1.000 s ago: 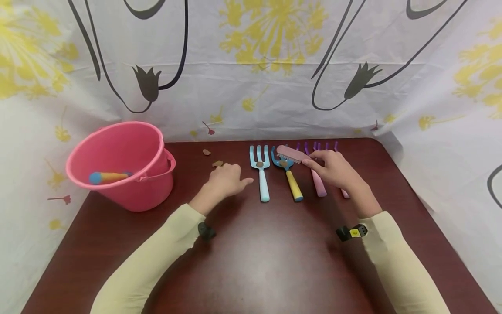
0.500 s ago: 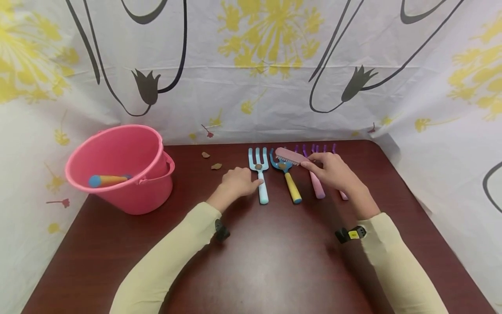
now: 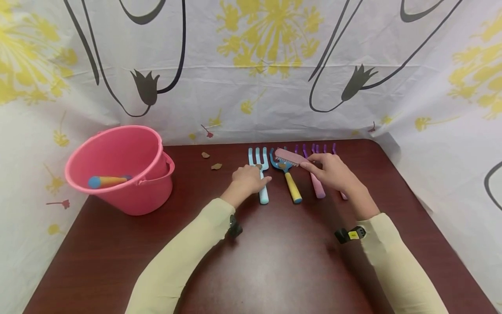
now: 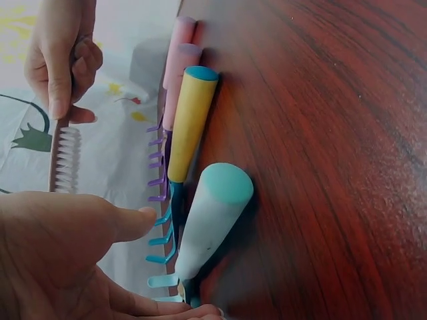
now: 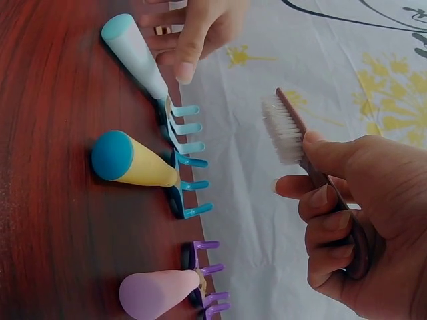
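My right hand (image 3: 335,171) grips a small pinkish brush (image 3: 291,156) by its handle, held above the row of garden tools. White bristles (image 5: 283,133) show along one side of its head. My left hand (image 3: 248,179) is over the light blue hand fork (image 3: 264,194), fingers extended near its neck and thumb apart. A brown crumb (image 3: 259,166) lies on that fork's head. Beside it are a blue fork with a yellow handle (image 3: 293,188), also bearing a brown crumb (image 3: 282,165), and a purple-tined fork with a pink handle (image 3: 318,187). Another pink-handled tool (image 4: 180,47) is partly hidden.
A pink bucket (image 3: 157,185) stands at the left of the dark wooden table (image 3: 274,270), with a yellow-and-blue handle (image 3: 107,181) inside. Two brown flakes (image 3: 216,166) lie on the table left of the forks. A patterned sheet (image 3: 251,96) hangs behind.
My left hand has moved right, from beside the brown flakes to over the light blue fork. My right hand and the brush have stayed nearly still.
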`<state>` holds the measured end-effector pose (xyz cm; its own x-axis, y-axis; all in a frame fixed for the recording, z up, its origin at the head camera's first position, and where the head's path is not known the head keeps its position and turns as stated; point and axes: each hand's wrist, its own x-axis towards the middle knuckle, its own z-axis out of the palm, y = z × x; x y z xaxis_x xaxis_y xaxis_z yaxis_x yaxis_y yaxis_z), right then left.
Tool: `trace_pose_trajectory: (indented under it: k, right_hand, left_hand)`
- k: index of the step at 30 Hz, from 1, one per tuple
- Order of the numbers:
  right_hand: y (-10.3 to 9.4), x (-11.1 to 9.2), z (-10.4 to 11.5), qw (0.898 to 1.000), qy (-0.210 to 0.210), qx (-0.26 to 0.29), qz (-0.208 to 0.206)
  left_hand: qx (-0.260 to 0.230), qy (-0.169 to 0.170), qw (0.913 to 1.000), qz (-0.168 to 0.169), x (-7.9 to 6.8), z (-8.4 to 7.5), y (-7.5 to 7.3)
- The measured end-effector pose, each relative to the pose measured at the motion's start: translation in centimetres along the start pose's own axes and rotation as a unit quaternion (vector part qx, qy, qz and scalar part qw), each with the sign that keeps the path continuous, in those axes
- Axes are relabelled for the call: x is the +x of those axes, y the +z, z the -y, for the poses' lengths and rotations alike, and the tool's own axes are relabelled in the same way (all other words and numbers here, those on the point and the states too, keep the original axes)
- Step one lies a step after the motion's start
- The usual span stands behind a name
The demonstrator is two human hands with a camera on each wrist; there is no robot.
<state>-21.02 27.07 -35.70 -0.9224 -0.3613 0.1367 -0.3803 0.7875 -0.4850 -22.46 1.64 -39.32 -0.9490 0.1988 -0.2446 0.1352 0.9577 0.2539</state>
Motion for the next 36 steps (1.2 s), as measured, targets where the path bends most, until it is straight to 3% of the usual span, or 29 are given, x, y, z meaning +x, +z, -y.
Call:
trace_pose_trajectory:
  k: [20,29,36]
  right_hand:
    - [0.4,0.4,0.0,1.0,-0.011,0.004,-0.003]
    - [0.8,0.5,-0.1,1.0,-0.008,0.005,-0.001]
    - [1.1,0.5,0.0,1.0,-0.004,0.012,-0.006]
  left_hand:
    - [0.058,-0.046,0.9972,0.006,1.3,-2.2,0.8]
    - [0.082,-0.037,0.9958,0.017,0.6,-3.1,1.3]
    - [0.085,-0.048,0.9948,0.028,0.8,-3.1,2.2]
